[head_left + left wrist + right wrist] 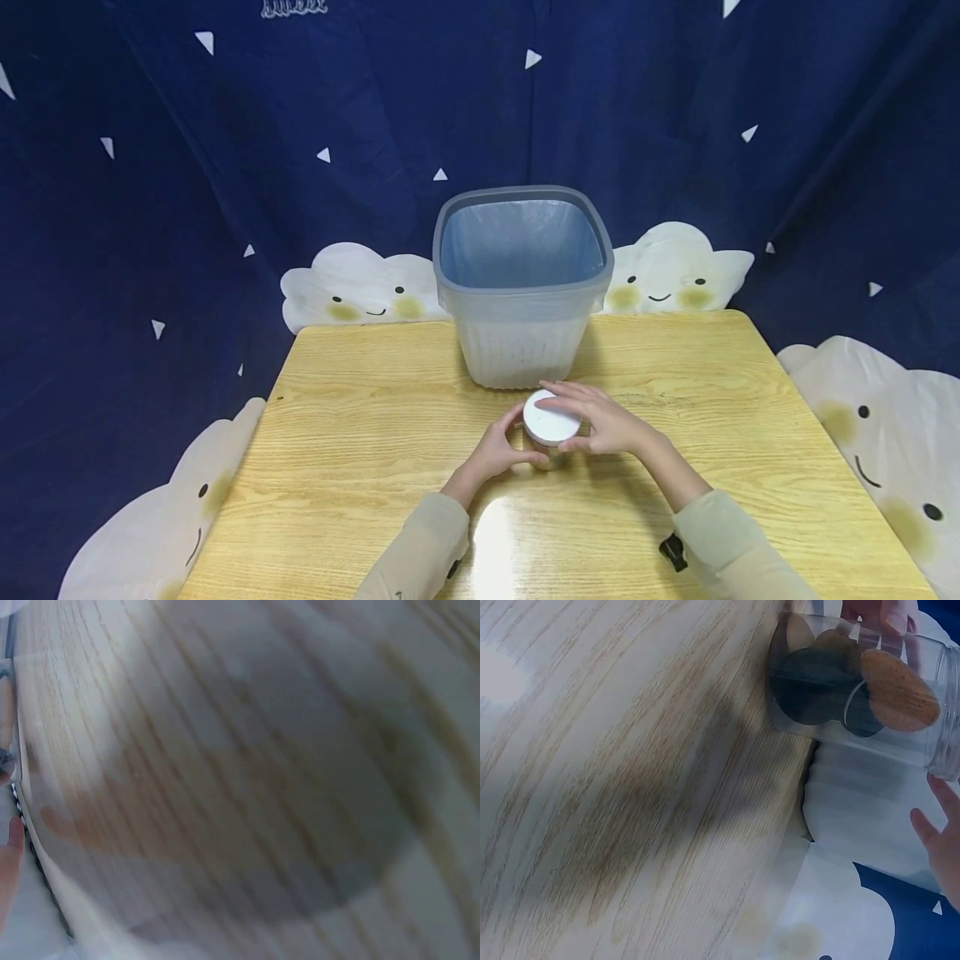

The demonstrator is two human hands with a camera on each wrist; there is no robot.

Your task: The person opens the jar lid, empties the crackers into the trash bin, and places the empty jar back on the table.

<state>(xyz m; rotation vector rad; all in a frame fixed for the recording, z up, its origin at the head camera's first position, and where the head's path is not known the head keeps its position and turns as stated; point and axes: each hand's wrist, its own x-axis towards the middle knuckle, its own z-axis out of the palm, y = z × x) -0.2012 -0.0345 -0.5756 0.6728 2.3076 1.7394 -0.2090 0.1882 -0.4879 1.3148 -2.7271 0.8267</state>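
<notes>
A small clear jar (pixel 546 442) with a white lid (pixel 549 419) stands on the wooden table (pixel 360 433), just in front of the bin. My left hand (pixel 513 437) grips the jar's body from the left. My right hand (pixel 581 421) lies over the lid, fingers along its far edge and thumb at the near side. In the right wrist view the jar (pixel 855 690) shows round dark and brown biscuits inside, with fingertips (pixel 885 611) behind it and my right hand's fingers (pixel 939 844) by the lid end. The left wrist view is blurred tabletop (pixel 240 780).
A translucent grey bin (pixel 522 333) lined with a bag stands at the table's far middle, open at the top. A dark blue cloth with white clouds (pixel 360 287) hangs behind and around the table. Bare wood lies to the left and right of my hands.
</notes>
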